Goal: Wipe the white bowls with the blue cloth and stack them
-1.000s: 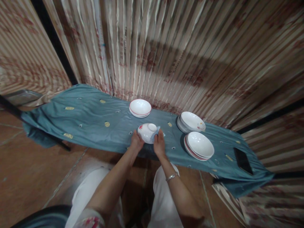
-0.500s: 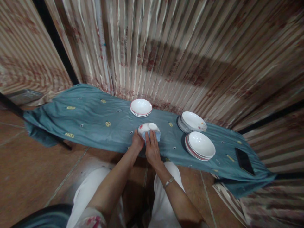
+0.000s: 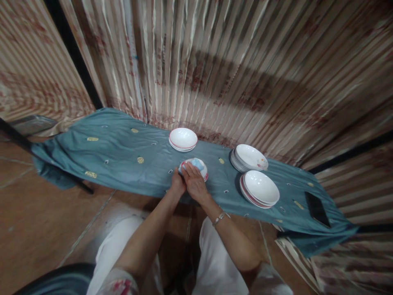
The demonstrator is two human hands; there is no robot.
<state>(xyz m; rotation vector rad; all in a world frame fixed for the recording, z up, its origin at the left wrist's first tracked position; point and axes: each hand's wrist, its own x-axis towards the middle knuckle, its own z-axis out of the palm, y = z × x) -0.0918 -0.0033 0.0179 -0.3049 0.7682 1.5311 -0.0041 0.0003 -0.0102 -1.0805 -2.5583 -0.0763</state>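
A white bowl with red flowers (image 3: 205,174) is upside down over the table, its base turned up. My left hand (image 3: 178,181) grips its near left edge, fingers mostly hidden under and behind it. On top of the bowl my right hand (image 3: 194,180) presses a light blue cloth (image 3: 198,164), its fingers laid flat together across it. The cloth covers the bowl's base. Just behind stands a small stack of red-rimmed white bowls (image 3: 183,138).
To the right stand a stack of flowered bowls (image 3: 250,157) and a stack of red-banded bowls (image 3: 260,188). A black phone (image 3: 317,209) lies at the right end of the blue-green tablecloth (image 3: 119,153). A pleated curtain (image 3: 215,73) hangs behind.
My right hand has slid the cloth up and left, from the bowl's near side onto its base. My left hand keeps its hold on the edge.
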